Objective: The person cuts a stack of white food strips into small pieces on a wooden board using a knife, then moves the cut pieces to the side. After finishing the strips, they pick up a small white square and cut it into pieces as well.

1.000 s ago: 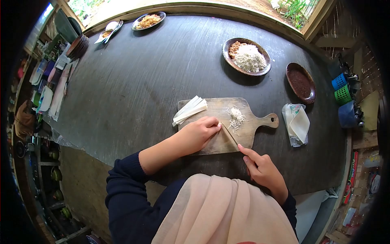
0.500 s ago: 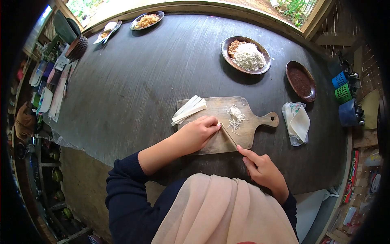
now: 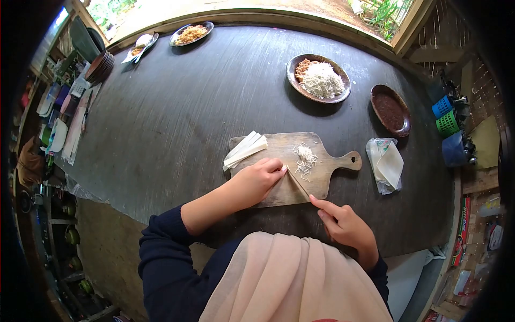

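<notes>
One knife [image 3: 299, 184] fills the right hand [image 3: 347, 227], left hand [image 3: 255, 183] pinching something white [image 3: 285, 168], lettering on the red box [image 3: 461, 229] unreadable.

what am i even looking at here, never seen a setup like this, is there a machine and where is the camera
There's no machine: these are a person's own bare hands. The single camera sits on their head, looking forward and down, so you see roughly what they see.

The right hand holds a thin knife over a wooden board. The left hand is at the blade's tip; what its fingers cover is mostly hidden.

White strips and fine white shreds lie on the board. Farther off on the dark table are a plate heaped with white shreds, an oval dish and a plastic packet.
</notes>
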Available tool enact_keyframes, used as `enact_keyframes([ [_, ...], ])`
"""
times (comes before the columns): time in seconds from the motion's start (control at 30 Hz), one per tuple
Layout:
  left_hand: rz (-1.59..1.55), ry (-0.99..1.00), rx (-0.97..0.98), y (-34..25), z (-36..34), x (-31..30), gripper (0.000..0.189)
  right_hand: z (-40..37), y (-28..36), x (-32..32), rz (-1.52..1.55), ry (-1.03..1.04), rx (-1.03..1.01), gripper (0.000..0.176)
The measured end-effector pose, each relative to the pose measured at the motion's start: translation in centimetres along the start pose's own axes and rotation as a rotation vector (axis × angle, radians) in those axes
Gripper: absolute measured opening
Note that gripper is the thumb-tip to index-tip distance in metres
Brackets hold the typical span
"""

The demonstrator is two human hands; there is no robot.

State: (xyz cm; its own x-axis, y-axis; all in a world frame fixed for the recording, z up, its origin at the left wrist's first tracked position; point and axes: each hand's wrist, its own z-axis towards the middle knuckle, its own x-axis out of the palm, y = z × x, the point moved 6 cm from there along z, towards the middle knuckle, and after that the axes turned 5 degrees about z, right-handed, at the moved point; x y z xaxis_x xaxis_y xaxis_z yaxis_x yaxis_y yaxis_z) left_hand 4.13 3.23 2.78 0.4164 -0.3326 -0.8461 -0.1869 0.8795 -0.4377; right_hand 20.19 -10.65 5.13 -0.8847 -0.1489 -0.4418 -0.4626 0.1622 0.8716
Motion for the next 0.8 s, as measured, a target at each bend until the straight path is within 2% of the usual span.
enact_keyframes([
  [0.07, 0.01, -0.01, 0.006, -0.1, 0.0, -0.1, 0.026, -0.6, -0.7, -0.3, 0.063, 0.075, 0.096, 0.041],
  [0.27, -0.018, 0.006, 0.0, -0.1, 0.1, -0.2, 0.025, 0.0, -0.5, 0.2, 0.076, -0.019, 0.028, 0.041],
  [0.7, -0.021, 0.012, -0.003, -0.1, 0.1, -0.2, 0.026, 0.7, -0.7, 0.7, 0.128, -0.011, 0.087, 0.04],
  [0.8, -0.026, 0.021, 0.003, -0.1, 0.3, -0.3, 0.027, 0.8, -0.6, 0.7, 0.084, -0.044, -0.021, 0.041],
])
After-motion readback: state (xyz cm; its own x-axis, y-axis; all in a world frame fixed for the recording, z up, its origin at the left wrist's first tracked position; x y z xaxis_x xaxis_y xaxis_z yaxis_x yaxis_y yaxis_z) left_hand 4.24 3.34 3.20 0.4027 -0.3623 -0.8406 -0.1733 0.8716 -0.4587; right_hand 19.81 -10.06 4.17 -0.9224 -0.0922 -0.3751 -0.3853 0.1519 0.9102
